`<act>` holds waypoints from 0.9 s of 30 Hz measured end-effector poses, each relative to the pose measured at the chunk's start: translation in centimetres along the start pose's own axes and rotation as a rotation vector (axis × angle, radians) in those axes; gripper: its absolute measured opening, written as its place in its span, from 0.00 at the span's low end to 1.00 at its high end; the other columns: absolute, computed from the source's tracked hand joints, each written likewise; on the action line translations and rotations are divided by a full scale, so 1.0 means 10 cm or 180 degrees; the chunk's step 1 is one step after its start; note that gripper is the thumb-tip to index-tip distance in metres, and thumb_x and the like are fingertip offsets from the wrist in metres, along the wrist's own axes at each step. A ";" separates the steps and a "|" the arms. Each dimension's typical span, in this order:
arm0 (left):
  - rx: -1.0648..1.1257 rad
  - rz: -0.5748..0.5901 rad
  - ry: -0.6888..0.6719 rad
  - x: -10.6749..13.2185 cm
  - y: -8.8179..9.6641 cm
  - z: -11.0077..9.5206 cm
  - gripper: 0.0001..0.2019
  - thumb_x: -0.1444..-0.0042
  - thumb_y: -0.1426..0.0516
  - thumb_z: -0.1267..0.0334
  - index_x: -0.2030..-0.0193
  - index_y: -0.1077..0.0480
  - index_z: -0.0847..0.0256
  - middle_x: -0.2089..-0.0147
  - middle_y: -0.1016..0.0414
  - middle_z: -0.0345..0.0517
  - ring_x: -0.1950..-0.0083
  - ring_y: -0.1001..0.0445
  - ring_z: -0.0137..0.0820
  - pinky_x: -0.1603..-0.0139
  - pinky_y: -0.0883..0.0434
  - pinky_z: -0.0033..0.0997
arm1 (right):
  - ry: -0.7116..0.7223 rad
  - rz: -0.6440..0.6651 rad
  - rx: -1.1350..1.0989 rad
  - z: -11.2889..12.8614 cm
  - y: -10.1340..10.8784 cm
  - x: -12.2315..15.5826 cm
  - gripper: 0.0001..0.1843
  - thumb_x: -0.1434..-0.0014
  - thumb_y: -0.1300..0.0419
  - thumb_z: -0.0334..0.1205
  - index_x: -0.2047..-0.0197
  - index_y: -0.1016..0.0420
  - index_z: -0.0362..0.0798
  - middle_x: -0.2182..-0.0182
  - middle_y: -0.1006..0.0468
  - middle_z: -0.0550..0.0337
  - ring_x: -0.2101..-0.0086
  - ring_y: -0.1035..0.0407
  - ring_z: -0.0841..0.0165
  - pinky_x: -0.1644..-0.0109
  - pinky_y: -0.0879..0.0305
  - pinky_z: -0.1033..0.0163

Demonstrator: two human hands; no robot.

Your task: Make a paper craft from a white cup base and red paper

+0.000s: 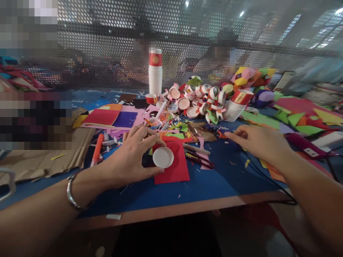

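Note:
My left hand (139,153) grips a small white paper cup base (163,157) between thumb and fingers. Its round, shallow face is turned toward me, above a red sheet of paper (179,171). On the right, my right hand (254,141) is closed at the table, fingertips together beside an orange paper scrap (222,134). A dark shape and a black cable (264,171) lie under that hand; what its fingers hold is hidden. Dark-handled scissors (199,159) rest between the hands, just right of the red sheet.
Behind stand a tall stack of paper cups (155,76), a heap of cut cup pieces (183,103) and a tilted cup stack (237,105). Left lie coloured sheets (103,117), an orange marker-like stick (98,148) and cardboard (56,157). Paper scraps cover the right; a perforated metal panel (107,53) rises behind.

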State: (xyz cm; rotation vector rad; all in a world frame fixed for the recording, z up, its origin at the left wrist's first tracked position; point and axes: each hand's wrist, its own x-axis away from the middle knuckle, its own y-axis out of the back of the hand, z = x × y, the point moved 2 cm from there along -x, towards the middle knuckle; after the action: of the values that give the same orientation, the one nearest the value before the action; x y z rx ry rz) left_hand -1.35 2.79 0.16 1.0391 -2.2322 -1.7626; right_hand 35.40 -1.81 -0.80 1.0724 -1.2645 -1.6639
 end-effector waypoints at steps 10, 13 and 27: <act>-0.0850 -0.0740 -0.0412 0.07 0.06 -0.03 0.20 0.41 0.35 0.58 0.43 0.28 0.52 0.36 0.36 0.55 0.42 0.36 0.51 0.41 0.37 0.55 | 0.1478 0.0848 -0.2537 1.21 0.25 0.33 0.21 0.43 0.30 0.58 0.57 0.22 0.51 0.67 0.18 0.60 0.69 0.27 0.67 0.65 0.31 0.62; -0.0957 -0.0745 -0.0374 0.10 0.08 -0.02 0.22 0.43 0.35 0.60 0.41 0.29 0.49 0.33 0.37 0.53 0.42 0.36 0.51 0.42 0.37 0.54 | 0.1755 0.1193 -0.2817 1.42 0.19 0.28 0.23 0.44 0.28 0.54 0.51 0.23 0.51 0.63 0.17 0.58 0.67 0.24 0.65 0.64 0.29 0.61; 0.1059 -0.0669 0.0638 0.05 0.03 0.12 0.35 0.43 0.31 0.56 0.32 0.39 0.52 0.38 0.29 0.51 0.40 0.28 0.43 0.38 0.28 0.46 | 0.1793 0.1289 -0.3385 1.51 -0.06 0.16 0.18 0.42 0.28 0.51 0.55 0.23 0.50 0.61 0.19 0.59 0.64 0.26 0.65 0.61 0.29 0.61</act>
State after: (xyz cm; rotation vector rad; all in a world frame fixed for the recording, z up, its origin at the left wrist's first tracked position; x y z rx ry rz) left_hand -2.45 3.51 -0.13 1.4913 -2.4100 -1.3022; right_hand 20.68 1.73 0.67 0.4880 -0.1156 -1.2754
